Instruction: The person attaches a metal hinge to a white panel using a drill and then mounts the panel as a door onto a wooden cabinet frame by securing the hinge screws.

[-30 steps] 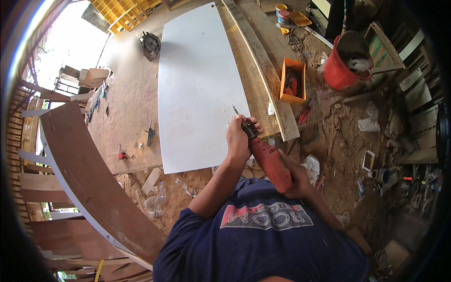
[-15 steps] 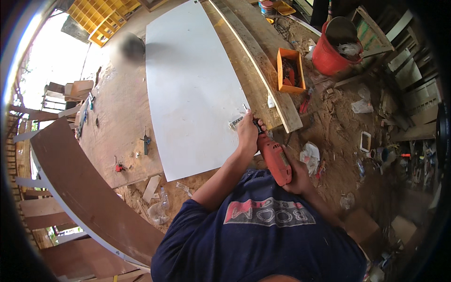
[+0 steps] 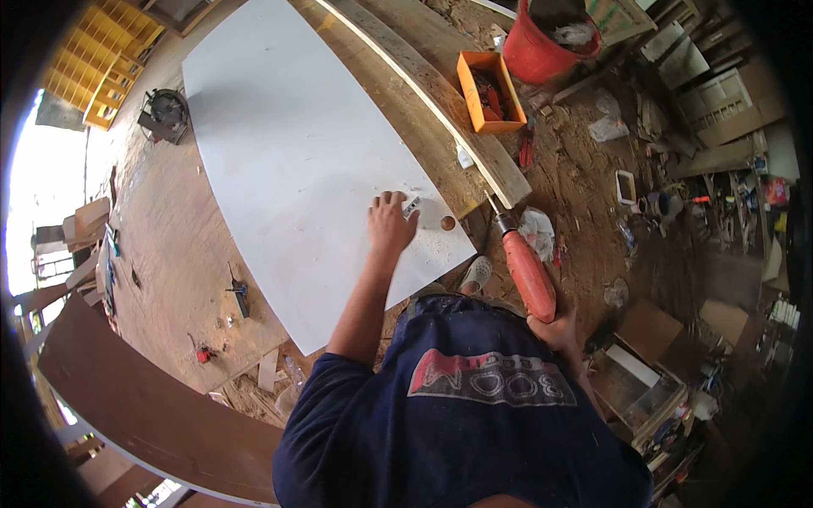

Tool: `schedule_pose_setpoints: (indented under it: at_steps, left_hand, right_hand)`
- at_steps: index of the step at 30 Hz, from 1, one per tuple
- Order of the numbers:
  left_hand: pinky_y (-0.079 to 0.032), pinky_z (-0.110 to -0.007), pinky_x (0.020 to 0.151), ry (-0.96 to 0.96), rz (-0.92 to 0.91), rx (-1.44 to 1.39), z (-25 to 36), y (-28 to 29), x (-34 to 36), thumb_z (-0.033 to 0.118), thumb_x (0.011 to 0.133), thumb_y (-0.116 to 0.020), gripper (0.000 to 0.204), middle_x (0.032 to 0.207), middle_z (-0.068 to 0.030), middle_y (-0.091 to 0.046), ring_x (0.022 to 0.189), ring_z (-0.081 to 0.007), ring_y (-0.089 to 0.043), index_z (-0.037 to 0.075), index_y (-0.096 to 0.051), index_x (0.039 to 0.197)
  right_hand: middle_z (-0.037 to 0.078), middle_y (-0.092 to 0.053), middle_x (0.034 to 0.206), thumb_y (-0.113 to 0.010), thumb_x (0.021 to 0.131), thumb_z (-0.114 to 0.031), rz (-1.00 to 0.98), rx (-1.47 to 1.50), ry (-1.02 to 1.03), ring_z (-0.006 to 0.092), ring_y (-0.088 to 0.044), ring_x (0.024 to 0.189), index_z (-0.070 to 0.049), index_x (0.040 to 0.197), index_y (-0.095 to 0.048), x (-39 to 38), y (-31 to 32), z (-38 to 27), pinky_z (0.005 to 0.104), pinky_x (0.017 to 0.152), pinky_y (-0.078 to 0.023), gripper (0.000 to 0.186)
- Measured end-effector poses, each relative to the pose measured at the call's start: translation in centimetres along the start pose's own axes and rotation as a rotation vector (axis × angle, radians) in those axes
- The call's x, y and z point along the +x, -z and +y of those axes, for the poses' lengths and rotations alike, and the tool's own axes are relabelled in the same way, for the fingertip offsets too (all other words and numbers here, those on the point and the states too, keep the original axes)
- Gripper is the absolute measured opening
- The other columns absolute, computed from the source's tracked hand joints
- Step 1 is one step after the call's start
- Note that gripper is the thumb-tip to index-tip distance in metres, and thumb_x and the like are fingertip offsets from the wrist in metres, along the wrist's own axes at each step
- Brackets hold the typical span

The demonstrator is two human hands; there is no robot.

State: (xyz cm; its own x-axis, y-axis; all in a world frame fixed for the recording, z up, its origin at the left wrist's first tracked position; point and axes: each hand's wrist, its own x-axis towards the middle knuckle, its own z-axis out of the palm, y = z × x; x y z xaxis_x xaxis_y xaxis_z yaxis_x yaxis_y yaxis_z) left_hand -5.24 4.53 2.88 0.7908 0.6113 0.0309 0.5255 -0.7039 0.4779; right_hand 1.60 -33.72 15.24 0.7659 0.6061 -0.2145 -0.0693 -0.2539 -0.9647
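Note:
My left hand [image 3: 389, 224] is over the white curved panel [image 3: 296, 144], fingers apart, beside a small metal piece that looks like a hinge [image 3: 412, 206]; whether the fingertips touch it I cannot tell. A round brown hole or recess [image 3: 448, 223] lies just right of it, with shavings around. My right hand [image 3: 550, 330] grips the rear of a red power drill [image 3: 529, 271], whose bit points away from me, near the end of a long wooden plank [image 3: 508, 182] beyond the panel's right edge.
An orange box of tools [image 3: 492, 93] stands on the planks, with a red bucket [image 3: 542, 51] behind. A black round machine [image 3: 165, 116] is left of the panel. A clamp-like tool [image 3: 239, 296] lies on the board [image 3: 178, 254]. A curved brown panel [image 3: 152, 406] fills the lower left.
My left hand has let go of the drill's front and moved left onto the white panel. The drill has swung right in my right hand. The view has turned, uncovering the round hole.

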Motion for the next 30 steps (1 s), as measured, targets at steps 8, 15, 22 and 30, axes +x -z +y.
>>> schedule_pose_setpoints:
  at_steps: [8,15,22,30]
  left_hand:
    - [-0.061,-0.043,0.087,0.152,-0.276,-0.234,-6.7,-0.9,-0.9,0.023,0.083,-0.089,0.051,0.111,-0.0181,-0.072,0.096,-0.0338,-0.073,-0.001,-0.070,0.125]
    - [-0.059,-0.034,0.095,0.530,0.042,-1.046,-7.1,6.8,-6.0,0.007,0.093,-0.082,0.050,0.112,-0.0067,-0.073,0.106,-0.0159,-0.070,-0.007,-0.065,0.138]
    - [-0.064,-0.038,0.097,0.389,0.143,-1.504,-5.0,12.9,-8.5,0.001,0.102,-0.070,0.053,0.145,-0.0128,-0.066,0.124,-0.0198,-0.070,0.001,-0.056,0.153]
    - [-0.065,-0.037,0.098,0.406,0.112,-1.646,-3.0,12.6,-12.1,-0.002,0.100,-0.073,0.054,0.142,-0.0169,-0.069,0.118,-0.0231,-0.073,-0.004,-0.057,0.151]
  right_hand:
    - [0.019,-0.062,0.155,-0.067,0.078,0.002,0.036,-0.196,0.063,0.0226,-0.058,0.145,-0.002,0.167,-0.040,1.0,-2.5,2.0,0.0369,0.116,-0.046,0.093]
    - [0.022,-0.076,0.113,-0.087,0.074,-0.030,-0.238,-0.616,0.393,0.0420,-0.076,0.090,-0.010,0.169,-0.037,10.0,-11.0,0.6,0.0499,0.077,-0.062,0.109]
    - [0.021,-0.071,0.106,-0.086,0.082,-0.031,-0.465,-0.886,0.512,0.0406,-0.071,0.104,-0.010,0.174,-0.015,15.7,-24.2,5.5,0.0555,0.083,-0.060,0.118]
    - [0.025,-0.066,0.131,-0.090,0.085,-0.039,-0.578,-0.943,0.438,0.0456,-0.060,0.127,-0.010,0.175,-0.013,14.7,-26.9,4.2,0.0545,0.110,-0.050,0.122]
